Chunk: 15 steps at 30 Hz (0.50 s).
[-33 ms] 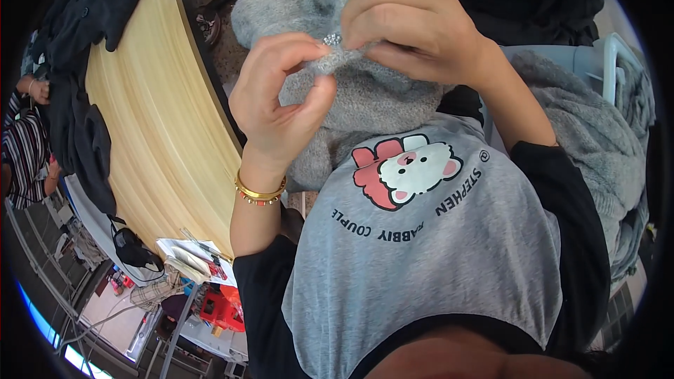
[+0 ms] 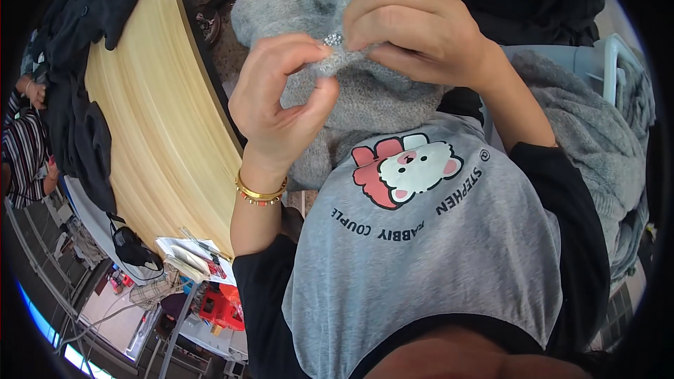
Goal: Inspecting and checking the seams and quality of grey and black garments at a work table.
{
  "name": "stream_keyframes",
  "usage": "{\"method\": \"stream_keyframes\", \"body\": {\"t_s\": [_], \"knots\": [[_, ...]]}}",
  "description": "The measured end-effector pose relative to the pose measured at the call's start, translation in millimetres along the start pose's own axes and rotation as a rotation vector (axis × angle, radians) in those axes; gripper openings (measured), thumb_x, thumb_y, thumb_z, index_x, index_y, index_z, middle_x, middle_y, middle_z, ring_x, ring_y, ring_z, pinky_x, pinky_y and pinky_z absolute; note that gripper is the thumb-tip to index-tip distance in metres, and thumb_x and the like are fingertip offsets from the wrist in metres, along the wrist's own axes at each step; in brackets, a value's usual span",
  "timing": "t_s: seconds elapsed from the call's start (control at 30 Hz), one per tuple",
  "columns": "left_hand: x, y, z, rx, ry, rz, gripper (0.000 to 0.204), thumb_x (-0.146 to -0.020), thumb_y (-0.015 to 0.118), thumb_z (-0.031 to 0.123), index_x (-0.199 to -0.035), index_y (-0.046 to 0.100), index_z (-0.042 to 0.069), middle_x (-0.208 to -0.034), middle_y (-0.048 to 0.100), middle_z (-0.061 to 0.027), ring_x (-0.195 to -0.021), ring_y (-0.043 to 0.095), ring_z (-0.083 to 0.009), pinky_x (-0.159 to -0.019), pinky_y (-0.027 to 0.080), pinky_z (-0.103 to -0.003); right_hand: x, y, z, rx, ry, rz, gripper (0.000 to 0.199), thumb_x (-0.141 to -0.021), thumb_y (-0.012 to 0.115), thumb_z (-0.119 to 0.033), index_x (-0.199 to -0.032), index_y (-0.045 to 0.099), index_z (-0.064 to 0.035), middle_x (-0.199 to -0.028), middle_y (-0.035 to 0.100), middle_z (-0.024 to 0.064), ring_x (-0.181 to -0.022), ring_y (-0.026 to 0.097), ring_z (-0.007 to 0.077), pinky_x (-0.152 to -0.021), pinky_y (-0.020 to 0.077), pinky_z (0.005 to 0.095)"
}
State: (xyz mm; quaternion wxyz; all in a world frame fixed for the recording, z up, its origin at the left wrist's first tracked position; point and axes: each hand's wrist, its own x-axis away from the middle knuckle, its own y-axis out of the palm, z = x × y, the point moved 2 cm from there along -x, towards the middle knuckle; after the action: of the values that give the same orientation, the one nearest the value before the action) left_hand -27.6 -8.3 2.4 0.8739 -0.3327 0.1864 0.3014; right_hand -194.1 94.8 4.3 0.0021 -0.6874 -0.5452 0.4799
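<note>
A fuzzy grey knit garment (image 2: 393, 102) lies bunched over my lap. My left hand (image 2: 277, 95) pinches a raised fold of it between thumb and fingertips. A small sparkling, button-like piece (image 2: 333, 40) sits on that fold, right by my left index fingertip. My right hand (image 2: 425, 31) is closed in a pinch just to the right of the sparkling piece, its fingertips against the knit. Whatever lies between those right fingertips is hidden or too small to make out.
To the left stands a wooden-topped table (image 2: 151, 98) with dark garments (image 2: 74, 112) along its far side. A light-blue bin (image 2: 609, 63) at the right holds more grey knitwear (image 2: 583, 126). Black cloth (image 2: 519, 0) is piled ahead. Another person in stripes (image 2: 27, 144) is at far left.
My right fingertips have shifted very slightly to the right. The left hand keeps its pinch on the knit with hardly any movement.
</note>
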Motion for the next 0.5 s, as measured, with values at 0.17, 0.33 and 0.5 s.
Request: {"method": "stream_keyframes", "body": {"t_s": [0.17, 0.33, 0.5], "knots": [[0, 7, 5, -0.177, 0.242, 0.061, 0.035, -0.060, 0.071, -0.006, -0.093, 0.063, 0.004, -0.084, 0.065, -0.0074, -0.072, 0.063, -0.0219, -0.063, 0.052, -0.029, 4, 0, -10, 0.007, 0.040, 0.038, 0.028, -0.063, 0.069, 0.006, -0.089, 0.062, -0.0024, -0.087, 0.064, 0.0100, -0.072, 0.063, 0.0210, -0.060, 0.0502, 0.0265], [-9, 18, 6, -0.266, 0.319, 0.121, 0.032, -0.064, 0.072, -0.006, -0.093, 0.063, 0.003, -0.080, 0.063, -0.0059, -0.068, 0.061, -0.0184, -0.060, 0.051, -0.028, 8, -6, -5, -0.103, 0.140, 0.109, 0.026, -0.068, 0.070, 0.004, -0.092, 0.063, -0.0002, -0.089, 0.064, 0.0088, -0.076, 0.063, 0.0179, -0.065, 0.0497, 0.0250], [-1, 41, -16, 0.366, -0.413, -0.128, 0.016, -0.086, 0.066, 0.006, -0.099, 0.062, -0.001, -0.079, 0.061, -0.0029, -0.072, 0.056, -0.0081, -0.064, 0.045, -0.024, 11, -30, -7, -0.177, 0.520, 0.126, 0.012, -0.080, 0.065, 0.005, -0.091, 0.064, 0.0012, -0.090, 0.065, 0.0032, -0.075, 0.059, 0.0063, -0.063, 0.0458, 0.0190]]}}
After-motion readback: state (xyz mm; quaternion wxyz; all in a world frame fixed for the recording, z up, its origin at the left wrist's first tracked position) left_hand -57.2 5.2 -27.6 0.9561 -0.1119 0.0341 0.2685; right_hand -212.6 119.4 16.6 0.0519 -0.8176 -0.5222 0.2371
